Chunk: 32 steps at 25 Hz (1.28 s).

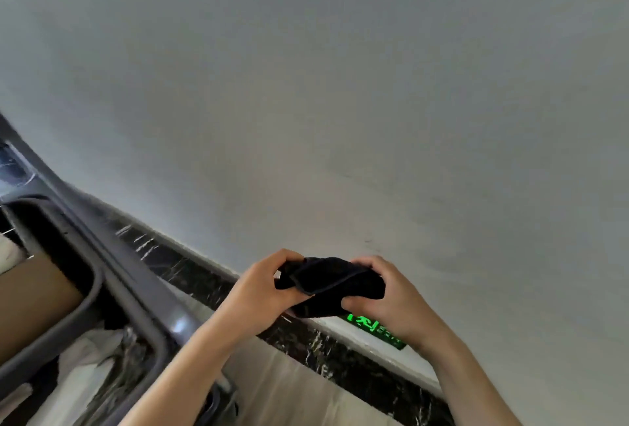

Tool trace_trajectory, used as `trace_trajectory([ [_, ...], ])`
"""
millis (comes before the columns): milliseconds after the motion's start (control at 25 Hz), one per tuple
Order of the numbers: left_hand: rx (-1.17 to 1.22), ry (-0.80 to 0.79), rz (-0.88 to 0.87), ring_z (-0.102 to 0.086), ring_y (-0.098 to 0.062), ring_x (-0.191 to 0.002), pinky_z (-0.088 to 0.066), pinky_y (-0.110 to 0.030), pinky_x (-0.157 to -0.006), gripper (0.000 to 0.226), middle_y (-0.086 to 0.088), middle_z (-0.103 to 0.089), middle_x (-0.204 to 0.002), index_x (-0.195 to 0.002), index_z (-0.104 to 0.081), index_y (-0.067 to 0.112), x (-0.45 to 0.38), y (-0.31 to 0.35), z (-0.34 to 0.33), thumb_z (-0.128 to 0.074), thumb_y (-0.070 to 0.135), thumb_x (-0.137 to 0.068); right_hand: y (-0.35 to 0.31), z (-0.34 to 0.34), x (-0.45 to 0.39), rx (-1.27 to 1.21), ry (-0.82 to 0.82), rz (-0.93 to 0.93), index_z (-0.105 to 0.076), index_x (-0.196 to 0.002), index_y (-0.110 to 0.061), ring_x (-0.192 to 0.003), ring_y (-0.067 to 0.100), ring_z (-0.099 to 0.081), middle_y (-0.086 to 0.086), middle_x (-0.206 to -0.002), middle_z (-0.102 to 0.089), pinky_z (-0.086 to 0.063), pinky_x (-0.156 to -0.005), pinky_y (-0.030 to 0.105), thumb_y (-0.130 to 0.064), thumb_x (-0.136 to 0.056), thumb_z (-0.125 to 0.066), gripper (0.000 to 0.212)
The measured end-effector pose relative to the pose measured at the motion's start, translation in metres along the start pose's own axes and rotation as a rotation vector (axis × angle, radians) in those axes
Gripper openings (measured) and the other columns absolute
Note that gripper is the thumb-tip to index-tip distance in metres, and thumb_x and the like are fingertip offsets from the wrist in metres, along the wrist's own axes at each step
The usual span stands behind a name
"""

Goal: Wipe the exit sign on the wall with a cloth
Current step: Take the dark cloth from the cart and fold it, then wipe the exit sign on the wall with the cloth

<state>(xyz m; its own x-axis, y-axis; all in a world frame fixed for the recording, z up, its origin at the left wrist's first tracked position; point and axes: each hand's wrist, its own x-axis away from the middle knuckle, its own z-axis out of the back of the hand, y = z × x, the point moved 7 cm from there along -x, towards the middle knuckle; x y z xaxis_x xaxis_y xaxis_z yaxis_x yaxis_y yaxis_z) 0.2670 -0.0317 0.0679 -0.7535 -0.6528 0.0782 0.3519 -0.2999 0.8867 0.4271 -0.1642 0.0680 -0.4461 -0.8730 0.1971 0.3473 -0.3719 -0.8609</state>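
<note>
A black folded cloth (332, 284) is held between both hands in front of the pale wall. My left hand (263, 293) grips its left end, and my right hand (388, 299) grips its right end and underside. The green lit exit sign (369, 325) is mounted low on the wall just above the dark skirting, directly below the cloth. My right hand and wrist cover the sign's right part, so only its running-figure end and some letters show.
A dark marble skirting band (190, 270) runs along the foot of the wall (340, 102). A grey cleaning cart (112, 289) holding a brown box and pale cloths stands at the left. Beige floor tiles (289, 388) lie between the cart and the wall.
</note>
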Motion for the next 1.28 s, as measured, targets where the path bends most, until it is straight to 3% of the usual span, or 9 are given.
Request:
trace_trajectory([
  [200, 0.355, -0.235, 0.079, -0.073, -0.018, -0.096, -0.061, -0.043, -0.082, 0.037, 0.011, -0.072, -0.104, -0.112, -0.066, 0.034, -0.008, 0.040, -0.093, -0.081, 0.013, -0.086, 0.046, 0.075, 0.059, -0.089, 0.237, -0.054, -0.055, -0.112, -0.044, -0.099, 0.007, -0.064, -0.013, -0.111, -0.063, -0.055, -0.088, 0.035, -0.041, -0.065, -0.080, 0.054],
  [360, 0.594, -0.407, 0.158, -0.070, -0.027, -0.106, -0.060, -0.039, -0.082, 0.045, -0.005, -0.071, -0.117, -0.125, -0.061, 0.023, -0.008, 0.059, -0.153, -0.080, 0.034, -0.085, 0.077, 0.110, 0.092, -0.190, 0.392, -0.109, -0.051, -0.116, -0.050, -0.096, 0.001, -0.064, -0.017, -0.109, -0.065, -0.055, -0.083, 0.026, -0.049, -0.059, -0.079, 0.063],
  [520, 0.505, -0.359, 0.127, -0.073, -0.028, -0.096, -0.059, -0.030, -0.071, 0.034, -0.009, -0.075, -0.105, -0.117, -0.067, 0.013, -0.020, 0.071, -0.169, -0.073, 0.027, -0.087, 0.092, 0.114, 0.107, -0.304, 0.367, -0.131, -0.053, -0.118, -0.049, -0.103, 0.001, -0.063, -0.016, -0.115, -0.065, -0.053, -0.091, 0.029, -0.041, -0.059, -0.081, 0.066],
  [640, 0.413, -0.338, 0.084, -0.074, -0.025, -0.092, -0.059, -0.031, -0.072, 0.016, -0.007, -0.077, -0.099, -0.109, -0.071, 0.015, -0.032, 0.075, -0.167, -0.072, 0.013, -0.093, 0.099, 0.111, 0.108, -0.270, 0.287, -0.179, -0.057, -0.113, -0.042, -0.106, 0.004, -0.061, -0.008, -0.119, -0.063, -0.051, -0.093, 0.030, -0.037, -0.059, -0.082, 0.060],
  [840, 0.380, -0.333, 0.113, -0.074, -0.022, -0.093, -0.059, -0.032, -0.077, 0.017, -0.005, -0.077, -0.098, -0.105, -0.073, 0.018, -0.051, 0.058, -0.164, -0.071, 0.006, -0.094, 0.107, 0.103, 0.093, -0.296, 0.255, -0.240, -0.061, -0.102, -0.038, -0.088, 0.002, -0.068, -0.010, -0.097, -0.072, -0.055, -0.080, 0.026, -0.035, -0.060, -0.082, 0.046],
  [1000, 0.398, -0.304, 0.159, -0.074, -0.023, -0.091, -0.059, -0.038, -0.077, 0.012, -0.006, -0.077, -0.096, -0.104, -0.073, 0.019, -0.066, 0.030, -0.162, -0.071, 0.012, -0.095, 0.126, 0.085, 0.076, -0.515, 0.300, -0.270, -0.066, -0.100, -0.038, -0.087, 0.004, -0.071, -0.011, -0.092, -0.076, -0.054, -0.069, 0.016, -0.027, -0.063, -0.085, 0.042],
  [1160, 0.436, -0.296, 0.191, -0.074, -0.022, -0.090, -0.060, -0.037, -0.076, 0.010, -0.005, -0.077, -0.095, -0.101, -0.074, 0.022, -0.079, -0.009, -0.178, -0.074, 0.023, -0.091, 0.162, 0.059, 0.053, -0.759, 0.390, -0.286, -0.066, -0.113, -0.024, -0.099, 0.015, -0.071, -0.001, -0.105, -0.076, -0.056, -0.086, 0.033, -0.014, -0.070, -0.083, 0.047],
  [1280, 0.534, -0.299, 0.213, -0.074, -0.026, -0.093, -0.060, -0.037, -0.074, 0.031, -0.009, -0.076, -0.100, -0.101, -0.075, 0.023, -0.090, -0.045, -0.203, -0.077, 0.041, -0.076, 0.200, 0.038, 0.029, -1.015, 0.422, -0.256, -0.069, -0.112, -0.009, -0.107, 0.029, -0.068, 0.014, -0.111, -0.074, -0.053, -0.094, 0.043, -0.013, -0.067, -0.079, 0.046],
])
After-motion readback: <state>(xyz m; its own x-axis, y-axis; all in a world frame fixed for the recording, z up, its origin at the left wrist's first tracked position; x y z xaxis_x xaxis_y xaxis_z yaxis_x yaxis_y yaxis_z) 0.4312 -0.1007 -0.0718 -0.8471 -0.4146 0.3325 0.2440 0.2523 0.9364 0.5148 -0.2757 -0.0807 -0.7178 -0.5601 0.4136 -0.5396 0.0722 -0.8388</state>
